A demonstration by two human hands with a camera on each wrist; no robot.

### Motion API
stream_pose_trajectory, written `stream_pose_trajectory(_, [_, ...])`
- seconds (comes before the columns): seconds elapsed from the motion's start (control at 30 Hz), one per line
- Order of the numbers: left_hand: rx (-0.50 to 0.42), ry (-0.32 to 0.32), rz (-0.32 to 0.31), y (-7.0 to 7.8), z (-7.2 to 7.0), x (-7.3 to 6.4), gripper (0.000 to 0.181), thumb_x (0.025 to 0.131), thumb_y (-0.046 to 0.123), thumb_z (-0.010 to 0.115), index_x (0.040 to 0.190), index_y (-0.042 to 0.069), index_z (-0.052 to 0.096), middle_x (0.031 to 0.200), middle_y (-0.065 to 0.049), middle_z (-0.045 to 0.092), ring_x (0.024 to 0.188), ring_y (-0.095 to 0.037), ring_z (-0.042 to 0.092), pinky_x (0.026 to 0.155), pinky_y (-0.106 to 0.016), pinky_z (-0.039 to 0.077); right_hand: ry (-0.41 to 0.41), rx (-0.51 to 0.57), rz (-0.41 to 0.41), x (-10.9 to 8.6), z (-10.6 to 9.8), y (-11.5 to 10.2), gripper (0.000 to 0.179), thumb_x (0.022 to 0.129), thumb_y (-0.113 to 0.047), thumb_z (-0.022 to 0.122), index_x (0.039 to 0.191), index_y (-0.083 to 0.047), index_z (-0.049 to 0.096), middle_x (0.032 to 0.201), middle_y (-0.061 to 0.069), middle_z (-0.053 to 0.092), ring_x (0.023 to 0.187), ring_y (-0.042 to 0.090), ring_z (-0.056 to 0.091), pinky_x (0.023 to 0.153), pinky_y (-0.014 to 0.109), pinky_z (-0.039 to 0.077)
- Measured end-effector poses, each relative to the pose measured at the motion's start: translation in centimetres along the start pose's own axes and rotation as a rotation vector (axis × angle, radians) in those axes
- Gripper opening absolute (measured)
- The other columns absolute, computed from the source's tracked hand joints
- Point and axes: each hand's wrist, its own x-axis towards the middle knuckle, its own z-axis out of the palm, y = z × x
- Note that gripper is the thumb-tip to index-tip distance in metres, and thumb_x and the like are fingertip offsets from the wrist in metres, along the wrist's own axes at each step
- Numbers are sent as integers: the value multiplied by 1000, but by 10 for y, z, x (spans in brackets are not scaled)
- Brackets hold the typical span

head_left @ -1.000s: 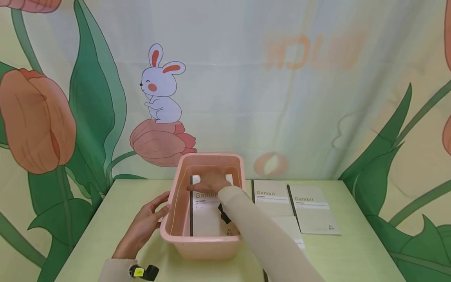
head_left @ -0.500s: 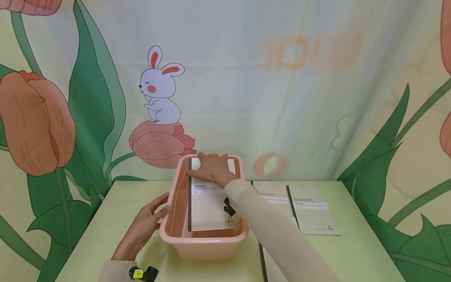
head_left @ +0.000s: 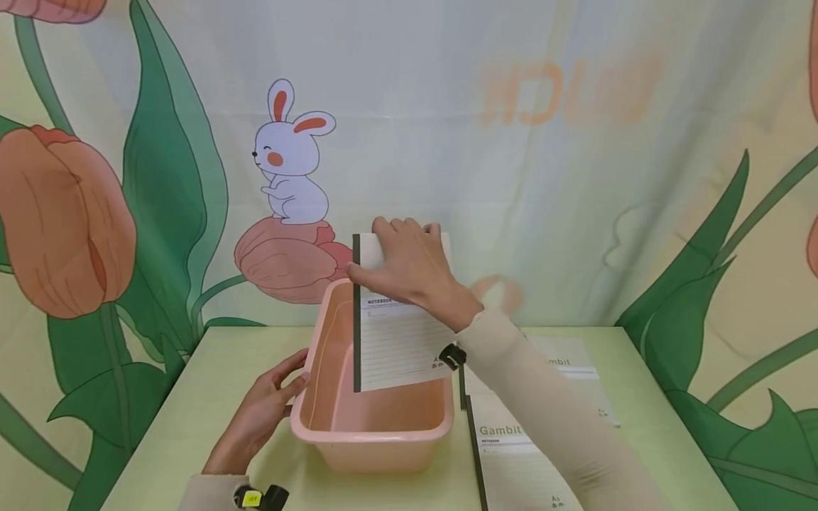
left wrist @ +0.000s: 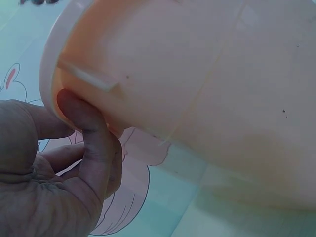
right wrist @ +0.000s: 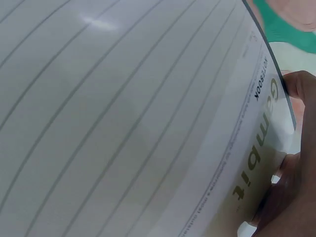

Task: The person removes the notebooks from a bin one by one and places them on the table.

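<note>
My right hand [head_left: 418,268] grips a white notebook [head_left: 399,344] by its top end, fingers over the top edge and thumb at the dark spine. It is tilted up above a pink plastic basin [head_left: 371,434], and its lower end hangs over the opening. In the right wrist view the lined cover [right wrist: 123,113] fills most of the frame, with "Gambit" near the held end. My left hand [head_left: 260,406] pinches the basin's left rim; the left wrist view shows the thumb and curled fingers [left wrist: 96,148] at that rim.
More notebooks lie on the pale green table [head_left: 172,426] right of the basin: one in front [head_left: 511,461], one at the back right [head_left: 571,362], another largely hidden by the right forearm. A curtain [head_left: 409,142] printed with tulips and a rabbit hangs behind the table.
My right hand has lifted the notebook from inside the basin, up and slightly right, tilting it. The left hand has stayed on the rim, and the basin has hardly moved.
</note>
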Motion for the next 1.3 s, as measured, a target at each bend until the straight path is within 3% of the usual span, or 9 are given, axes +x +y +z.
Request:
stream_pose_trajectory(0.2, [3, -1, 4, -1, 1, 0, 52, 96, 30, 51, 145, 24, 33, 151, -3, 31, 127, -27, 48, 88, -38, 54, 135, -75, -58, -36, -36, 31, 48, 74, -69, 45, 80, -22, 43, 69, -7, 40, 69, 12, 37, 72, 38, 29])
stream_pose_trajectory(0.3, [6, 6, 4, -1, 0, 0, 53, 95, 31, 52, 144, 24, 34, 150, -3, 32, 125, -26, 50, 88, -37, 54, 182, -111, -84, -56, -42, 54, 48, 74, -68, 47, 79, -20, 42, 69, -7, 38, 67, 14, 36, 71, 38, 29])
stream_pose_trajectory(0.4, [10, 7, 9, 0, -2, -1, 54, 95, 33, 52, 145, 25, 33, 151, -3, 32, 125, -25, 50, 87, -36, 54, 179, -139, -75, -79, -39, 81, 47, 74, -67, 49, 78, -20, 43, 69, -7, 39, 67, 15, 37, 72, 39, 29])
stream_pose_trajectory(0.73, [-15, -3, 21, -2, -1, 1, 53, 95, 30, 52, 144, 24, 34, 150, -3, 32, 122, -24, 53, 86, -35, 55, -112, -216, 71, -168, 15, 189, 50, 76, -65, 55, 85, -17, 48, 77, -3, 52, 79, 19, 49, 73, 45, 32])
stream_pose_trajectory(0.9, [-22, -1, 19, -3, 1, 1, 52, 95, 29, 53, 144, 24, 35, 149, -3, 33, 121, -25, 53, 85, -35, 55, -193, -214, 130, -209, 38, 234, 52, 76, -65, 57, 92, -15, 52, 81, -1, 57, 79, 20, 52, 71, 46, 31])
stream_pose_trajectory(1.1, [-10, -13, 0, -2, 0, -1, 54, 95, 33, 51, 145, 25, 33, 151, 0, 30, 125, -23, 50, 85, -35, 54, -273, -190, 182, -242, 64, 274, 52, 76, -63, 59, 92, -15, 52, 77, -1, 56, 73, 20, 53, 67, 44, 32])
stream_pose_trajectory(1.3, [0, -13, -12, 1, 0, -1, 55, 95, 35, 52, 145, 27, 32, 152, 0, 28, 127, -23, 46, 87, -36, 53, -345, -173, 228, -264, 94, 299, 48, 77, -64, 59, 86, -17, 50, 67, -5, 48, 65, 15, 47, 61, 38, 28])
